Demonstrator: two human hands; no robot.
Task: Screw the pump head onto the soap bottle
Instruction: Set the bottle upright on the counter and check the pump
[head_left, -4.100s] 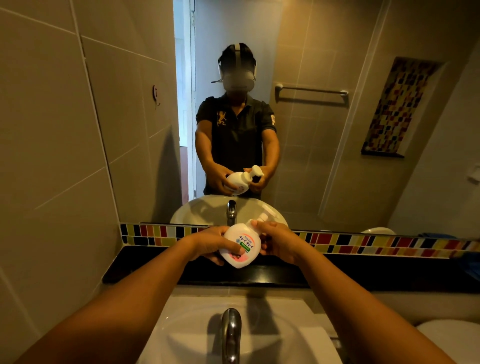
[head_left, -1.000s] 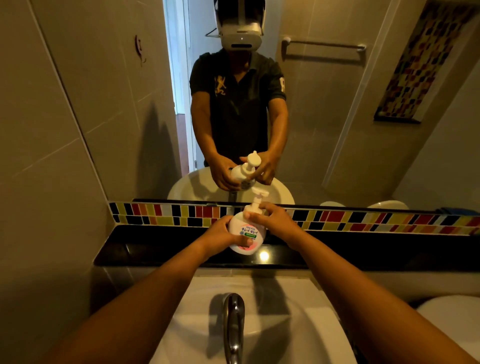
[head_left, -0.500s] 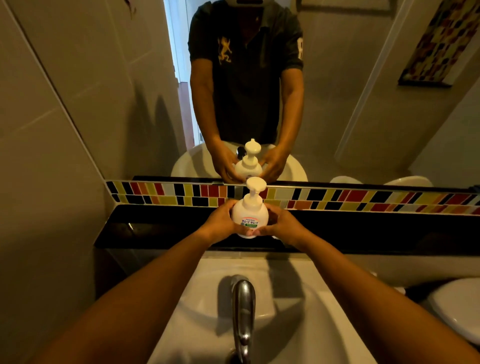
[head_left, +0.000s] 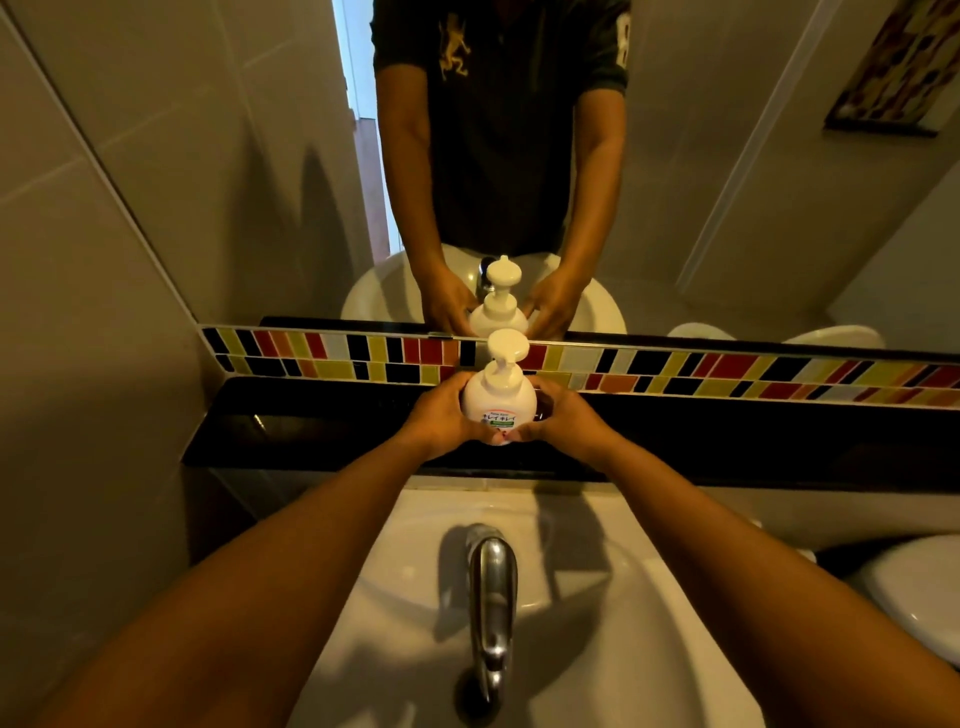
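Bottle (head_left: 498, 402), pump (head_left: 506, 345) now seated upright, lowered to the black counter (head_left: 311, 431) at its back edge, both hands' fingers (head_left: 470, 387) gripping its sides rather than the pump: screwing appears finished.

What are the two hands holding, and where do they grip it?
Both hold the white soap bottle by its round body: the left hand on one side, the right hand on the other. The pump head is untouched.
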